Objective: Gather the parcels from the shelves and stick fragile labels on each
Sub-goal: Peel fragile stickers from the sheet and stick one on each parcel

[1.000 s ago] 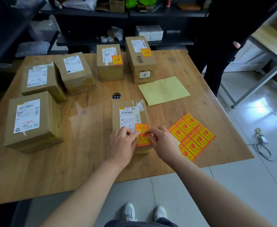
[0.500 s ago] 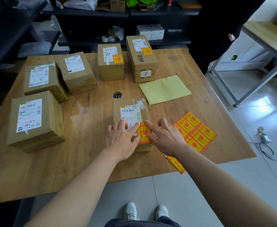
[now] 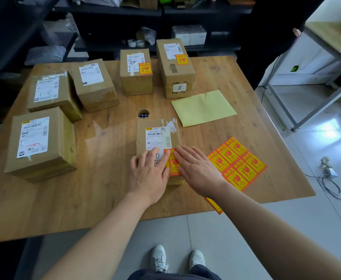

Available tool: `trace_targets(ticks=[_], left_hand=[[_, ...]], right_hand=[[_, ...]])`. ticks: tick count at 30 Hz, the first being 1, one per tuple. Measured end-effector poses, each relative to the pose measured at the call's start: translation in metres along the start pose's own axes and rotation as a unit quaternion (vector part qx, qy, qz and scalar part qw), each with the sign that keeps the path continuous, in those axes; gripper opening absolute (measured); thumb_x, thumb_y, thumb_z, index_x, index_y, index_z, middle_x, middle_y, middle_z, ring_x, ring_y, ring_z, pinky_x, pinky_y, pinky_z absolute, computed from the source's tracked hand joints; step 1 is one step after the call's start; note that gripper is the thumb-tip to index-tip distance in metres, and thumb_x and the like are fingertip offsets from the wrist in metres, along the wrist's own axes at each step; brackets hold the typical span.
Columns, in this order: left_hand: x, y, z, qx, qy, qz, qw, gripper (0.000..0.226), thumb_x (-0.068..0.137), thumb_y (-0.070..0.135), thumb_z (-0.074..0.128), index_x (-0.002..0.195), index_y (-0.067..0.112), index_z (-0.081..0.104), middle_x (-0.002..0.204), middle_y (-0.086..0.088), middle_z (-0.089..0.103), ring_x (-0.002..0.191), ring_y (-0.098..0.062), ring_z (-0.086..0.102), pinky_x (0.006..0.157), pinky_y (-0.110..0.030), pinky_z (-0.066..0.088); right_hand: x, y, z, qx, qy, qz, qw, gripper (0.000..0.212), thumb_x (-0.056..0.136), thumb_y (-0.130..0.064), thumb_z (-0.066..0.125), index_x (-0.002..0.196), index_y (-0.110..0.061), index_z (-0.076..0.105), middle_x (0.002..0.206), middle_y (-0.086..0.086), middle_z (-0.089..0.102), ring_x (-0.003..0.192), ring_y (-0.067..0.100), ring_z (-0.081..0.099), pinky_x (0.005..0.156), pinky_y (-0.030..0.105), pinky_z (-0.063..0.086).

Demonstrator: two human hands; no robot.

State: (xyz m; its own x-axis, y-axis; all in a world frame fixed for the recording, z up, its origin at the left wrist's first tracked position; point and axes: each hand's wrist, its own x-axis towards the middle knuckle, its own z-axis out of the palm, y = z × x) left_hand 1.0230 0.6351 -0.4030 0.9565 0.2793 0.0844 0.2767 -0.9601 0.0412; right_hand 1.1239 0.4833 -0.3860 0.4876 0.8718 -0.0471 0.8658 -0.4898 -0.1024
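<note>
A small cardboard parcel [image 3: 157,134] lies on the wooden table [image 3: 109,184] right in front of me. An orange-and-yellow fragile label [image 3: 173,163] sits on its near right corner. My left hand [image 3: 149,176] lies flat on the parcel's near end, fingers straight, touching the label's left edge. My right hand [image 3: 195,168] presses flat on the label's right side. A sheet of fragile labels [image 3: 239,162] lies on the table to the right. Two parcels at the back, one square [image 3: 136,81] and one tall [image 3: 175,73], carry fragile labels.
Three brown parcels without fragile labels stand at the left: [image 3: 40,146], [image 3: 50,96], [image 3: 95,85]. A pale yellow backing sheet [image 3: 204,108] lies right of centre. A cable hole [image 3: 143,114] is in the tabletop. Dark shelves [image 3: 113,43] stand behind; a person in black [image 3: 276,37] stands at the back right.
Both hands went from pinching the label at the parcel's near edge to lying flat, fingers straight, over it. The label now lies on the box.
</note>
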Motion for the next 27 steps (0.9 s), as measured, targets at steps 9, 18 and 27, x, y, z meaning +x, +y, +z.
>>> trace_targets(ticks=[9,18,27], left_hand=[[-0.009,0.005,0.001,-0.009,-0.024,-0.056,0.998,0.058,0.092,0.054,0.013,0.146,0.038,0.024,0.153,0.000,0.025,0.139,-0.024,0.017,0.105,-0.050,0.023],[-0.020,-0.008,-0.001,-0.191,-0.070,-0.290,0.935,0.062,0.097,0.049,0.027,0.146,0.012,0.017,0.148,-0.012,0.036,0.126,-0.031,0.043,0.101,-0.045,0.036],[0.007,-0.009,-0.025,-0.313,0.040,-0.321,0.893,0.042,0.096,0.041,0.043,0.129,0.016,0.046,0.089,0.013,0.059,0.083,-0.021,0.056,0.062,-0.030,0.038]], right_hand=[[-0.005,0.004,0.010,0.039,0.023,-0.037,0.998,0.052,0.103,-0.036,0.023,0.151,-0.015,0.022,0.158,0.002,0.017,0.145,0.011,0.000,0.113,0.026,-0.009],[-0.006,0.008,0.007,0.266,0.013,0.157,0.951,0.053,0.097,-0.049,0.040,0.145,-0.025,0.035,0.143,-0.001,0.047,0.127,0.018,0.046,0.096,0.030,0.042],[0.036,0.015,-0.019,0.362,0.072,0.114,0.922,0.025,0.097,-0.033,0.051,0.101,-0.013,0.065,0.086,0.000,0.070,0.075,0.020,0.062,0.067,0.037,0.051]])
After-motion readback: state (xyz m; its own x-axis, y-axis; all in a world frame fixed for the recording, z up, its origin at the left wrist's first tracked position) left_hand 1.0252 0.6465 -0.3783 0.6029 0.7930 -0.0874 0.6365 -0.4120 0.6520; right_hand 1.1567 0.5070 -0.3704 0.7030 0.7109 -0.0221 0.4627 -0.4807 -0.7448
